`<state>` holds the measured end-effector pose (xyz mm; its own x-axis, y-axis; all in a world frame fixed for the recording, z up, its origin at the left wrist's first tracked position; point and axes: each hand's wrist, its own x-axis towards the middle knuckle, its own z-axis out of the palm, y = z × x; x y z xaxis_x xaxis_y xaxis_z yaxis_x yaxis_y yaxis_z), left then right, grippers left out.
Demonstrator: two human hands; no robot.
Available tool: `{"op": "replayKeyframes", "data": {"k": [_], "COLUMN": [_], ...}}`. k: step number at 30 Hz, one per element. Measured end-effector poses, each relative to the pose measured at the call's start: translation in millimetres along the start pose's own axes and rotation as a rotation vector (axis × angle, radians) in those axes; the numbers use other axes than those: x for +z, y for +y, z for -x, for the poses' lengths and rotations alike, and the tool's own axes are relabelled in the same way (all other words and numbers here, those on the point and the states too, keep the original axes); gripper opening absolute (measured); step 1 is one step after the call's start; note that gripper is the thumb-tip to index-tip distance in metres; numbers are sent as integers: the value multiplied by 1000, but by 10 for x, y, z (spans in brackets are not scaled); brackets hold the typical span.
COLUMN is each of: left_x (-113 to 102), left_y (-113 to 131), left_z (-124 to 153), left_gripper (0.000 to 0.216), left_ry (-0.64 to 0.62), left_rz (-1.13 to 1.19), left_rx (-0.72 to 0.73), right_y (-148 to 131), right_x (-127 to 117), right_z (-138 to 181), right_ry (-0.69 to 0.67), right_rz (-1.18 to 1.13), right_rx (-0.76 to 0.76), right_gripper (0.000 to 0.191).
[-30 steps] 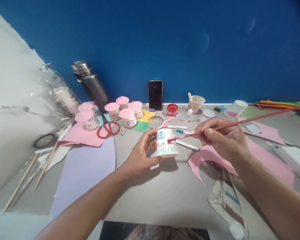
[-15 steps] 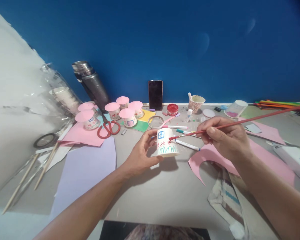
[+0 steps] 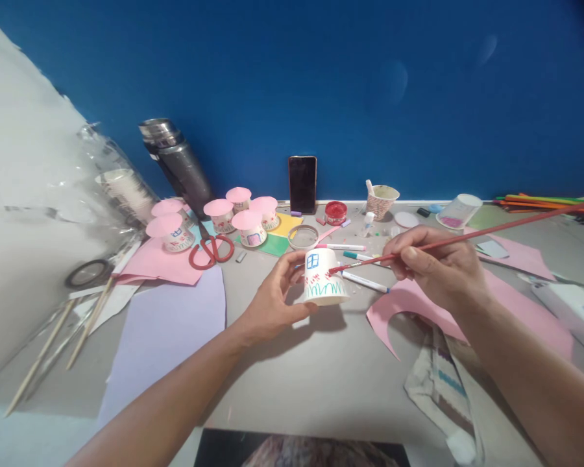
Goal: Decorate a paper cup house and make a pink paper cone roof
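In my left hand (image 3: 277, 292) is an upside-down white paper cup (image 3: 325, 290), held above the table with the thumb near its rim. Its side carries a blue window drawing, red marks and green grass strokes. My right hand (image 3: 435, 266) pinches a long red paintbrush (image 3: 486, 230), whose red-tipped bristles touch or nearly touch the cup's side. A jar of red paint (image 3: 335, 213) stands open behind the cup. Several decorated paper cups with pink paper roofs (image 3: 251, 224) stand at the back left.
Red-handled scissors (image 3: 211, 251), a purple paper sheet (image 3: 175, 344) and a dark flask (image 3: 178, 162) are on the left. A phone (image 3: 302, 185) leans on the blue wall. Markers (image 3: 365, 282), pink paper scraps (image 3: 418, 301) and a cloth (image 3: 438, 389) lie to the right.
The cup has tilted or turned very slightly in my left hand. The brush tip stays at the cup's side, and more red shows there.
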<state>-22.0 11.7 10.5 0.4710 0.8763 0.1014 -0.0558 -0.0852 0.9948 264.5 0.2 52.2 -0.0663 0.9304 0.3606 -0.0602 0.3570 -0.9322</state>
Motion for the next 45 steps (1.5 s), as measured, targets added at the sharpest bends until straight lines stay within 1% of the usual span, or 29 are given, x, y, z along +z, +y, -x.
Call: {"op": "replayKeyframes", "data": {"k": [5,10,13,18,23,29,34,39,43,45], "left_x": [-7,-16,-18,-3,13,0,15,14,2,4], "left_y": [-9,-25,-31,-8,6,2,18,12,-6,-12], "left_z": [5,5,4,1,-3,7,-1,0,0,-4], "left_gripper": [74,75,75,75,74,73,73,74,75,74], "left_ry": [10,8,7,15,15,17,19,22,-4,-27], "left_rz": [-10,-19,-22,-18,16,18,31,27,34,39], "left_rx": [7,3,10,-5,5,-5,10,5,12,28], "right_y": [-2,-6,-7,-8,-9,-5,-23,-47,-27,2], "right_x": [4,11,8,6,-3,5,5,12,46,66], "right_z": [26,31,26,24,23,32,40,29,-3,-7], "right_ry": [14,-3,9,-20,36,11,39,37,127,171], "right_rz": [-19,-8,-12,-11,4,14,18,24,-3,24], "right_rx": [1,25,1,11,-14,13,3,-10,-37,-43], "right_gripper": [22,21,22,21,22,22,23,24,20,21]}}
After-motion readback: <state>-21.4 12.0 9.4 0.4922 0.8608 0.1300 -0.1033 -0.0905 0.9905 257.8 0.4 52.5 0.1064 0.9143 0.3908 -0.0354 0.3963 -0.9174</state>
